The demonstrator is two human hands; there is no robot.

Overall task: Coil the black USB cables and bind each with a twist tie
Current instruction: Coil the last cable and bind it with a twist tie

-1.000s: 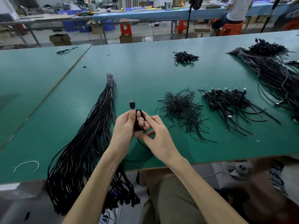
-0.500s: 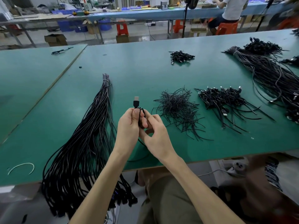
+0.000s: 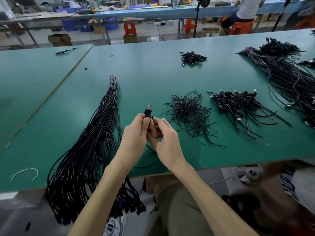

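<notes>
Both hands meet at centre frame, just above the desk (image 3: 153,74): the left hand (image 3: 135,135) grips a small coiled cable (image 3: 148,111), plug poking up (silver tip showing), and the right hand (image 3: 167,142) pinches the same coil. Twist ties (image 3: 187,113) lie heaped just right; a long cable bundle (image 3: 95,137) stretches left.

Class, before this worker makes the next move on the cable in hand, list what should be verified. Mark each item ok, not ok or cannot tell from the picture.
1. Left hand grips the cable just below its USB plug: ok.
2. Right hand has its fingers curled onto the same cable: ok.
3. Whole cable gathered into the coil: not ok; a loose tail drops toward the table.
4. Twist tie held in either hand: cannot tell.
5. Twist tie pile lies on the table, right of the hands: ok.
</notes>
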